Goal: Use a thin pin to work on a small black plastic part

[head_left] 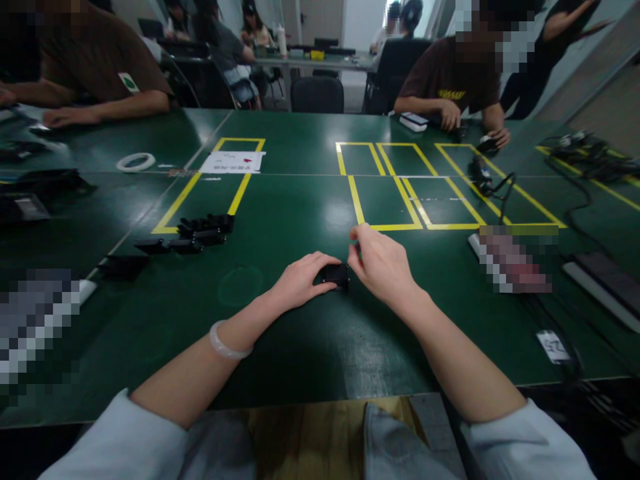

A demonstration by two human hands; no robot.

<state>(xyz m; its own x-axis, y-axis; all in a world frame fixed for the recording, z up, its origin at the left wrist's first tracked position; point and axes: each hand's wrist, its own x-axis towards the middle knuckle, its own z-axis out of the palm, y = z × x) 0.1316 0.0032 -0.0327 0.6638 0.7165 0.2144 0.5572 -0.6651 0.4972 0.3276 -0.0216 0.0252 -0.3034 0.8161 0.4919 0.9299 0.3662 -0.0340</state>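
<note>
My left hand (303, 280) grips a small black box-shaped part (336, 275) between thumb and fingers, low over the green table (295, 353). What kind of part it is cannot be made out. My right hand (383, 260) is at the part's right end, its fingers curled and pinched together. Anything inside that pinch is hidden or too small to name. A pale bracelet (230, 341) circles my left wrist. Left of my hands lies a loose group of several similar black parts (203, 233).
Yellow tape outlines (395, 227) mark the table beyond my hands. A paper sheet (233, 162) and a white tape ring (136, 162) lie at the back left. To the right are a blurred device (517, 260) and cables (555, 313). Two people sit across the table.
</note>
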